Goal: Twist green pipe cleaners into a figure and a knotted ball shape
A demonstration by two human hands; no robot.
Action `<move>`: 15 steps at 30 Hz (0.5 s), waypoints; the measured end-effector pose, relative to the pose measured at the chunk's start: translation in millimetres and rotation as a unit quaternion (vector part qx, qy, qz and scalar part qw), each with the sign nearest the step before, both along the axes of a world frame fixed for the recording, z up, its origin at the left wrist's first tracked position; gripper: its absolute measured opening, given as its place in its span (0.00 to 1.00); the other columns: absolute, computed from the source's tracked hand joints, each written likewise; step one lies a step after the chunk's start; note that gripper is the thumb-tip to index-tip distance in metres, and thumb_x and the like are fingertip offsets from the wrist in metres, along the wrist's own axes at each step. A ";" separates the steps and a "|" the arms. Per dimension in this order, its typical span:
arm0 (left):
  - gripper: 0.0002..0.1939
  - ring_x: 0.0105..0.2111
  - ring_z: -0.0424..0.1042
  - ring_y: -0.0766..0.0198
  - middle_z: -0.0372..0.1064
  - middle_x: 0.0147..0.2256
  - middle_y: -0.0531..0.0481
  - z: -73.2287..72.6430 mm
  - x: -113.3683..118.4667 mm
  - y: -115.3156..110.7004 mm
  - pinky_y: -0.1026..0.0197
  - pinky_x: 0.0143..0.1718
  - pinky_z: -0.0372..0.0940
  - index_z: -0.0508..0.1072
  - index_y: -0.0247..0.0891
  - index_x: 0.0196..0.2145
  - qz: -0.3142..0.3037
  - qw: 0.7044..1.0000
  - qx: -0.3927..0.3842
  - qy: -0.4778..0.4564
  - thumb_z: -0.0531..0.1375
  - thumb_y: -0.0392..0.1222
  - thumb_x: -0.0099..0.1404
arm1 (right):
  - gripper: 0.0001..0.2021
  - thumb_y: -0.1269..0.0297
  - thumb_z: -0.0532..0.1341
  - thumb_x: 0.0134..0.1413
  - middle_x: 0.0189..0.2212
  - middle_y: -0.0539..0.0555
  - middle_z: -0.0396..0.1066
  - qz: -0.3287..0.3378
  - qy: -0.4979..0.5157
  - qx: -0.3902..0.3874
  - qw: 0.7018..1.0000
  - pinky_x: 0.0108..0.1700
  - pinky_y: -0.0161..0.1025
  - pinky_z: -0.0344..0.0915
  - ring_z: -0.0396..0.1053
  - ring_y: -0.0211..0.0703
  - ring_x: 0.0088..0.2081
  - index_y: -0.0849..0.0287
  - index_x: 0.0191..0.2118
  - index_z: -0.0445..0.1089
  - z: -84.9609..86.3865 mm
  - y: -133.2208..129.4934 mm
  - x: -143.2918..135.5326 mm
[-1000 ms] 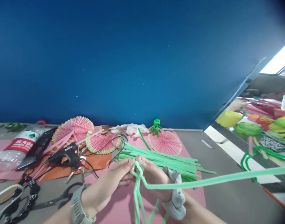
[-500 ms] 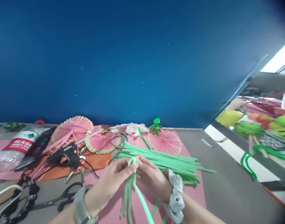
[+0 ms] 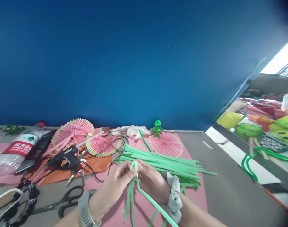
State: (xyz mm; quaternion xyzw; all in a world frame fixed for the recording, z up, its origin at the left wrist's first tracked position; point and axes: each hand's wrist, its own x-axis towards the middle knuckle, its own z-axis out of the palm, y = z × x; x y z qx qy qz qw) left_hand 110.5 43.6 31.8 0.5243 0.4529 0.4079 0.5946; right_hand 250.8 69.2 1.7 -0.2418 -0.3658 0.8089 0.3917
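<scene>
Light green pipe cleaners (image 3: 155, 206) are looped at the top between my two hands, their loose ends hanging over the pink paper. My left hand (image 3: 121, 176), with a grey watch on its wrist, pinches the loop from the left. On the other side my right hand (image 3: 152, 179), a grey scrunchie at its wrist, presses its fingertips to the same loop; its fingers are partly hidden. Just beyond both hands lies a pile of green pipe cleaners (image 3: 167, 162). Behind the pile stands a small green pipe cleaner figure (image 3: 157, 128).
Pink paper fans (image 3: 74, 134) lie at the back left. Nearer are a black glue gun (image 3: 65, 159), keys (image 3: 82, 175), black scissors (image 3: 68, 198) and a plastic bottle (image 3: 18, 148). A blue panel (image 3: 134, 63) rises behind the table. Yellow and green crafts (image 3: 250, 130) sit at the right.
The long pipe cleaner end has swung to the right below my hands. My right wrist has shifted slightly left, while the fingers stay at the loop.
</scene>
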 end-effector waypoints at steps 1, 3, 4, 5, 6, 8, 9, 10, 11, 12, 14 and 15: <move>0.12 0.32 0.61 0.64 0.62 0.28 0.54 0.8 0.6 -0.5 0.62 0.37 0.59 0.68 0.37 0.29 0.000 1.000 -0.002 -0.008 0.55 0.49 0.61 | 0.12 0.56 0.61 0.47 0.24 0.48 0.49 0.000 -0.003 0.004 1.000 0.33 0.37 0.56 0.53 0.39 0.26 0.55 0.26 0.60 -0.7 -0.1 0.1; 0.13 0.32 0.61 0.63 0.62 0.28 0.53 3.6 0.9 -1.2 0.62 0.37 0.59 0.68 0.37 0.28 -0.004 0.999 -0.017 -0.031 0.54 0.50 0.62 | 0.12 0.55 0.61 0.47 0.23 0.48 0.50 -0.003 -0.008 0.013 1.000 0.33 0.38 0.56 0.54 0.40 0.26 0.55 0.26 0.60 -1.9 0.4 0.0; 0.14 0.32 0.61 0.63 0.62 0.28 0.52 5.3 0.4 -1.4 0.62 0.36 0.59 0.68 0.37 0.29 -0.003 0.999 -0.024 -0.039 0.54 0.50 0.62 | 0.12 0.54 0.61 0.47 0.23 0.49 0.51 -0.005 -0.011 0.019 1.000 0.33 0.38 0.56 0.54 0.40 0.26 0.55 0.25 0.60 -2.0 0.8 -0.1; 0.14 0.32 0.61 0.63 0.62 0.28 0.52 7.2 -0.4 -1.4 0.62 0.36 0.59 0.69 0.37 0.29 0.000 0.999 -0.028 -0.040 0.53 0.51 0.62 | 0.12 0.54 0.61 0.47 0.23 0.49 0.52 -0.007 -0.012 0.025 1.000 0.33 0.38 0.56 0.54 0.40 0.27 0.55 0.25 0.60 -1.3 1.2 -0.1; 0.15 0.31 0.61 0.63 0.61 0.28 0.52 9.1 -1.3 -1.3 0.62 0.35 0.59 0.69 0.37 0.29 0.006 0.999 -0.025 -0.035 0.53 0.51 0.62 | 0.13 0.54 0.61 0.47 0.23 0.49 0.53 -0.007 -0.014 0.032 0.999 0.34 0.39 0.56 0.55 0.41 0.28 0.55 0.25 0.60 0.3 1.6 0.1; 0.15 0.29 0.59 0.64 0.58 0.25 0.54 13.3 -3.3 -0.8 0.63 0.32 0.58 0.69 0.38 0.27 0.013 1.000 -0.004 -0.005 0.53 0.51 0.62 | 0.13 0.53 0.61 0.47 0.24 0.50 0.54 -0.003 -0.029 0.056 0.998 0.35 0.39 0.56 0.55 0.41 0.29 0.55 0.26 0.60 6.9 1.7 1.5; 0.15 0.26 0.57 0.66 0.56 0.23 0.55 15.7 -4.2 -0.8 0.64 0.30 0.57 0.69 0.38 0.26 0.009 1.000 0.011 0.016 0.53 0.51 0.62 | 0.13 0.53 0.61 0.48 0.25 0.50 0.55 0.003 -0.043 0.077 0.996 0.36 0.39 0.56 0.55 0.41 0.29 0.55 0.26 0.61 11.7 1.3 2.7; 0.15 0.24 0.55 0.67 0.54 0.22 0.56 18.4 -5.0 -1.1 0.65 0.27 0.55 0.69 0.38 0.25 0.002 0.999 0.023 0.038 0.53 0.51 0.62 | 0.12 0.53 0.60 0.49 0.25 0.49 0.55 0.007 -0.060 0.102 0.993 0.36 0.39 0.56 0.55 0.40 0.29 0.55 0.27 0.61 17.4 0.4 4.3; 0.15 0.23 0.54 0.67 0.52 0.21 0.57 21.3 -5.8 -1.9 0.65 0.25 0.54 0.69 0.39 0.25 -0.003 0.998 0.032 0.059 0.53 0.50 0.62 | 0.12 0.53 0.58 0.51 0.25 0.49 0.55 0.012 -0.075 0.129 0.989 0.36 0.39 0.56 0.55 0.40 0.29 0.56 0.28 0.61 23.4 -0.8 6.0; 0.15 0.22 0.53 0.67 0.52 0.21 0.57 24.6 -6.5 -3.1 0.65 0.24 0.52 0.69 0.39 0.25 -0.006 0.996 0.039 0.078 0.52 0.49 0.63 | 0.12 0.53 0.57 0.53 0.25 0.49 0.55 0.016 -0.089 0.158 0.983 0.36 0.39 0.56 0.55 0.39 0.29 0.56 0.29 0.61 29.3 -2.2 7.8; 0.14 0.24 0.55 0.67 0.55 0.23 0.56 31.4 -8.1 -6.3 0.65 0.25 0.53 0.70 0.40 0.26 0.000 0.993 0.046 0.104 0.52 0.49 0.63 | 0.12 0.54 0.55 0.56 0.26 0.48 0.56 0.014 -0.114 0.211 0.971 0.36 0.38 0.55 0.55 0.38 0.30 0.57 0.31 0.60 39.3 -5.3 11.2; 0.14 0.25 0.57 0.66 0.58 0.24 0.55 34.6 -9.1 -8.0 0.65 0.26 0.54 0.70 0.40 0.26 0.002 0.992 0.052 0.112 0.51 0.49 0.63 | 0.11 0.55 0.54 0.57 0.26 0.49 0.57 0.012 -0.133 0.246 0.960 0.36 0.38 0.55 0.55 0.38 0.30 0.57 0.31 0.60 42.8 -6.5 12.6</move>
